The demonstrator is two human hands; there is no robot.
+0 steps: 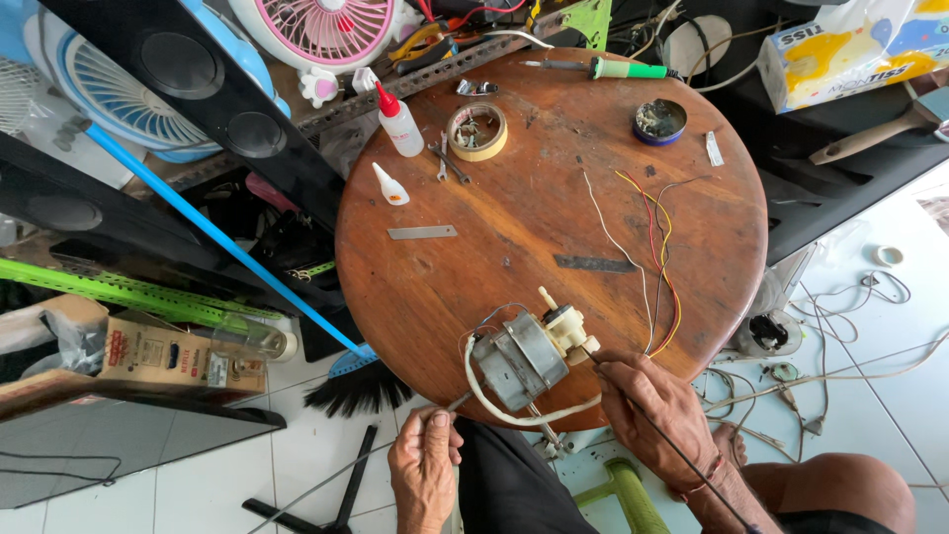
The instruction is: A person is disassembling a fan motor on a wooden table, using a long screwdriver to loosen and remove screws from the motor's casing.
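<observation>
2 hands are seen at the lower middle: a thin rod is pinched by the left hand (423,467), a dark probe by the right hand (647,407), beside the fan motor (524,354) on the round table (514,218).

motor (524,356) on table's (474,257) near edge | tape roll (477,132) behind (far side) | wires (657,257) right

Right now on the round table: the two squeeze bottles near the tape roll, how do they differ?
The red-capped bottle is larger; the small glue bottle is clearly smaller. The red-capped bottle has a red nozzle; the small glue bottle's tip is white. The red-capped bottle lies nearer the tape roll and table edge; the small glue bottle sits further in. Both are whitish with tapered nozzles, untouched.
</observation>
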